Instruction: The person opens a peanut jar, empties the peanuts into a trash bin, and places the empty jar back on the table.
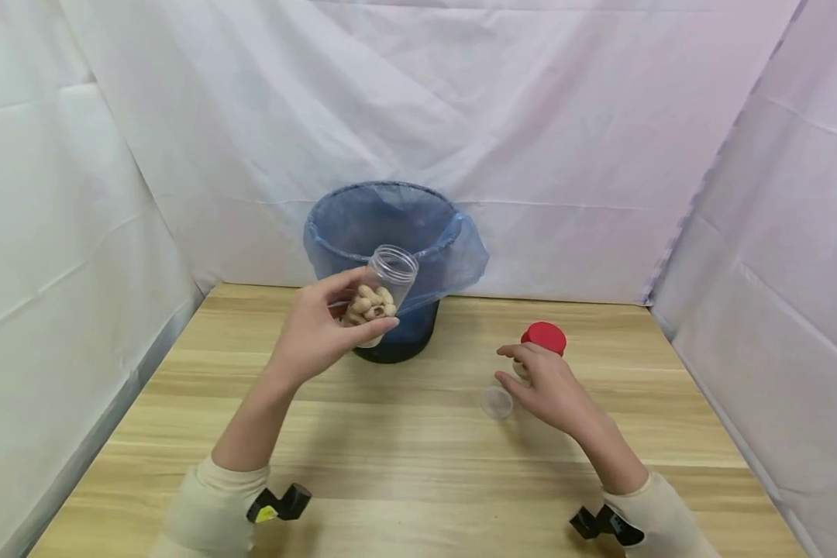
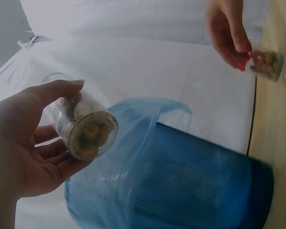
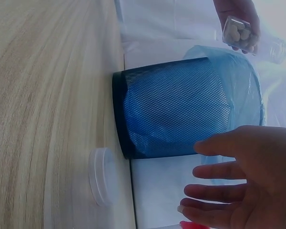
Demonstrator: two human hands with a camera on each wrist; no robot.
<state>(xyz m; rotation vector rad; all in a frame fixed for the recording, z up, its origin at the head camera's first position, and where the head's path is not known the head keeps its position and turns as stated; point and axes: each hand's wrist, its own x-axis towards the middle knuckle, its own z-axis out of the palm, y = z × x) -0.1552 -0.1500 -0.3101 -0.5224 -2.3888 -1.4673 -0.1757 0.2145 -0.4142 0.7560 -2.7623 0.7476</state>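
My left hand (image 1: pixel 321 322) grips a clear, lidless plastic jar (image 1: pixel 399 280) round its side, thumb on the near face. Unshelled peanuts (image 1: pixel 372 304) fill its lower part. The jar tilts, its mouth up and to the right, in front of the bin's rim in the head view. My right hand (image 1: pixel 547 387) hovers over the table with fingers extended and nothing between them. Just behind it stands a second jar with a red lid (image 1: pixel 547 335), partly hidden by the hand; light brown contents (image 2: pixel 266 64) show through its wall. A translucent round lid (image 1: pixel 497 403) lies by the right fingertips.
A dark mesh bin (image 3: pixel 174 107) lined with a blue plastic bag (image 1: pixel 463 252) stands at the back of the wooden table (image 1: pixel 404 473). The bag hangs loosely over the bin's right side. White cloth (image 1: pixel 565 116) encloses the back and both sides.
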